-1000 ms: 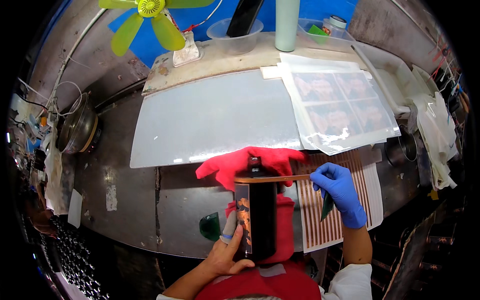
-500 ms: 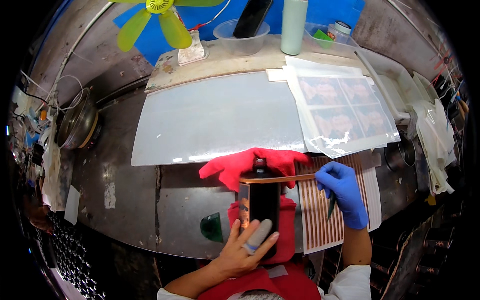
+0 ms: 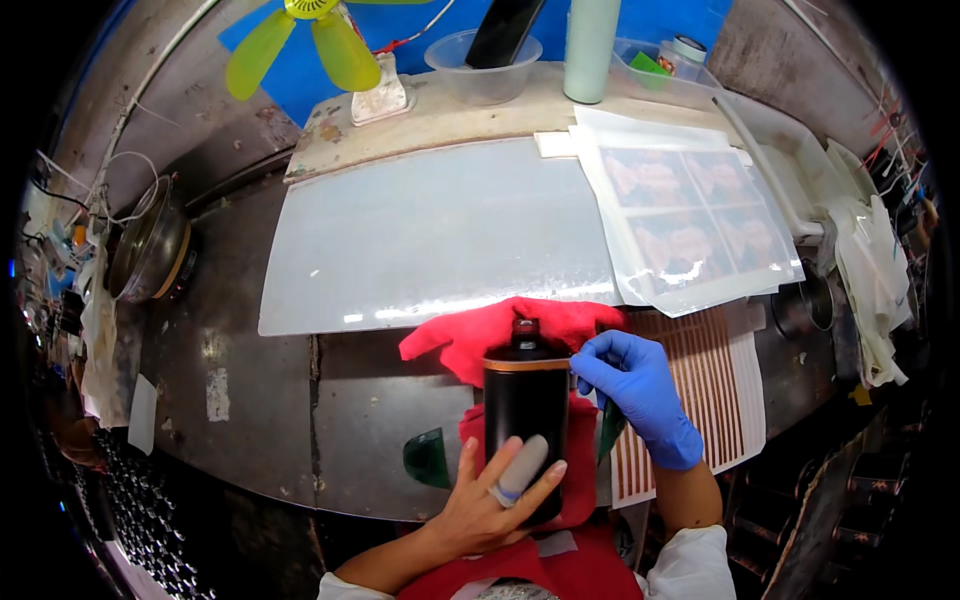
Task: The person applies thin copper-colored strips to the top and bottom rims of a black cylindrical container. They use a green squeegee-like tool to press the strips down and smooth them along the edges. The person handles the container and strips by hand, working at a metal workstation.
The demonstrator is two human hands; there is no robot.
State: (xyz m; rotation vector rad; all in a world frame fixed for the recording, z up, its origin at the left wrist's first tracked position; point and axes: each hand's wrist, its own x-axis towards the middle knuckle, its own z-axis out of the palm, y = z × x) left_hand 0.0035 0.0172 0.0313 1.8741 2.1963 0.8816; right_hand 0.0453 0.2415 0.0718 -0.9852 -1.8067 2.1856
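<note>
A flat black slab with a thin orange band (image 3: pixel 526 415) lies upright over a red cloth (image 3: pixel 520 335) at the near edge of the bench. My left hand (image 3: pixel 500 495), bare with a white wrap on one finger, rests flat on the slab's lower end. My right hand (image 3: pixel 640 390), in a blue glove, touches the slab's upper right corner and holds a thin dark green tool (image 3: pixel 608 428) that points down along the slab's right side.
A large translucent white sheet (image 3: pixel 430 235) covers the bench behind the cloth. Clear sheets with printed pictures (image 3: pixel 690 215) lie at the right, above a striped paper (image 3: pixel 715 395). A green-bladed fan (image 3: pixel 320 45), a plastic bowl (image 3: pixel 482 70) and a pale green cylinder (image 3: pixel 590 45) stand at the back. A metal pot (image 3: pixel 150 250) sits left.
The slab has been laid down flat on the red cloth. My left hand went from gripping its lower end to resting open on it. My right hand moved left to its corner.
</note>
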